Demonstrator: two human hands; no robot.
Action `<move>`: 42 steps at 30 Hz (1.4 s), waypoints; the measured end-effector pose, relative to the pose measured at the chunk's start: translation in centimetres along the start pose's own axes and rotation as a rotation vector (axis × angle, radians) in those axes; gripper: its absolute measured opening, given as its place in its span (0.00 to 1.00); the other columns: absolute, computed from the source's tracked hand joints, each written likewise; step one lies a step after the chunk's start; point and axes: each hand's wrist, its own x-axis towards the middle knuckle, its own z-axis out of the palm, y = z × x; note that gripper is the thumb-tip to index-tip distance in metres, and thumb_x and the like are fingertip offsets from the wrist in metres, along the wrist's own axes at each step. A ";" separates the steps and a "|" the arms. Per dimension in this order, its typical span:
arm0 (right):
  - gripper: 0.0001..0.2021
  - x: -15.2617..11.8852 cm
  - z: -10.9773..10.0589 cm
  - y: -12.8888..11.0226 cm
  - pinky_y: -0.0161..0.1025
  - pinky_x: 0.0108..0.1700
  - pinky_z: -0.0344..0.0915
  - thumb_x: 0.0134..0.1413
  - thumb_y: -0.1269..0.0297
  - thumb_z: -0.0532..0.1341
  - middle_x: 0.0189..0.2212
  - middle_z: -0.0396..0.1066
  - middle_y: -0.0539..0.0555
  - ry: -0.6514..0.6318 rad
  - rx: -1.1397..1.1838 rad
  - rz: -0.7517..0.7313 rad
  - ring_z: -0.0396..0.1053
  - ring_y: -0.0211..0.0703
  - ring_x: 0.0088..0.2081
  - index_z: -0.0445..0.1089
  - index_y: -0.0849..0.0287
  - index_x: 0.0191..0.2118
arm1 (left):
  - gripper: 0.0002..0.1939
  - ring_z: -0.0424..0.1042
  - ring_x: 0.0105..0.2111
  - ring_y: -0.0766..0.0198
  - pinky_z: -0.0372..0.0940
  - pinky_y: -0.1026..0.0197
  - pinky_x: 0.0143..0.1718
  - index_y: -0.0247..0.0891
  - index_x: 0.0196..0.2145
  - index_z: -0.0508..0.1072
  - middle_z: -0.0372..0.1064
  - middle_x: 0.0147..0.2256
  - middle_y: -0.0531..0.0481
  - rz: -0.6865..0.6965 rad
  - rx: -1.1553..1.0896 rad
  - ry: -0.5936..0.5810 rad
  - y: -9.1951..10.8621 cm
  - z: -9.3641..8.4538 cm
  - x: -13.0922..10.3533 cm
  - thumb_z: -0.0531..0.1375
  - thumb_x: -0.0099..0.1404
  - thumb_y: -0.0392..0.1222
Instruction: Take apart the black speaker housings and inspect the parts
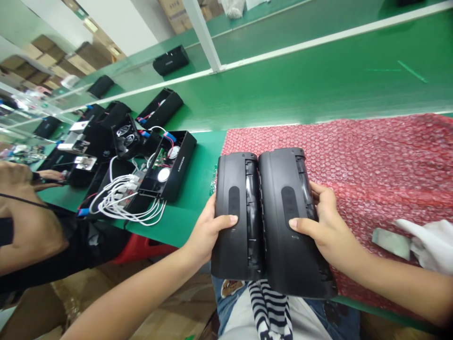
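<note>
Two long black plastic speaker housings are held side by side, upright in the view, close together or touching. My left hand (208, 231) is closed on the left speaker housing (226, 250), its thumb on the front near a dark oval panel and the fingers hidden behind. Likewise, my right hand (323, 222) grips the right speaker housing (279, 255) by its outer edge, thumb across the lower end of its oval panel. Slots and clips show along the side of each housing. Beneath and behind them lies red bubble wrap (354, 160).
Opened black speaker boxes (180, 165) with wires and boards stand on the green bench to the left, beside coiled white cables (120, 200). A co-worker's arm (28, 222) reaches in there. A white cloth (435, 243) and small packet (391, 243) lie at right.
</note>
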 end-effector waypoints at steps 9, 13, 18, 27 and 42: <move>0.39 0.1 0.1 -0.8 0.54 0.64 0.56 0.33 0.56 0.63 0.59 0.54 0.63 -0.006 0.064 0.054 0.54 0.58 0.63 0.50 0.56 0.55 | 0.42 0.76 0.34 0.57 0.73 0.60 0.31 0.38 0.57 0.63 0.76 0.41 0.47 0.007 -0.019 -0.012 -0.1 0.0 0.0 0.69 0.43 0.38; 0.38 0.1 0.2 -0.9 0.54 0.64 0.55 0.33 0.56 0.63 0.59 0.54 0.63 -0.002 0.077 0.065 0.53 0.58 0.63 0.51 0.56 0.54 | 0.42 0.76 0.33 0.57 0.73 0.60 0.31 0.38 0.57 0.62 0.76 0.40 0.47 0.001 -0.013 -0.013 -0.1 0.0 0.0 0.70 0.44 0.38; 0.37 0.0 0.2 -0.8 0.55 0.64 0.54 0.33 0.57 0.63 0.59 0.54 0.62 0.011 0.083 0.063 0.53 0.58 0.63 0.52 0.56 0.54 | 0.43 0.76 0.36 0.57 0.74 0.60 0.34 0.39 0.58 0.62 0.76 0.43 0.47 0.012 -0.023 0.003 -0.2 0.0 0.0 0.70 0.43 0.38; 0.36 -0.1 0.2 -0.5 0.56 0.64 0.56 0.36 0.58 0.63 0.59 0.55 0.61 0.014 0.078 0.031 0.55 0.56 0.62 0.52 0.55 0.55 | 0.45 0.76 0.34 0.59 0.73 0.60 0.33 0.38 0.60 0.60 0.76 0.43 0.46 0.033 -0.017 -0.003 -0.3 0.0 0.0 0.70 0.45 0.39; 0.35 0.0 0.1 0.1 0.59 0.65 0.51 0.38 0.58 0.63 0.58 0.55 0.59 0.014 0.052 0.002 0.54 0.58 0.62 0.53 0.53 0.55 | 0.44 0.77 0.38 0.55 0.73 0.60 0.34 0.38 0.59 0.61 0.76 0.43 0.46 0.041 0.009 0.009 -0.2 0.1 -0.2 0.70 0.45 0.40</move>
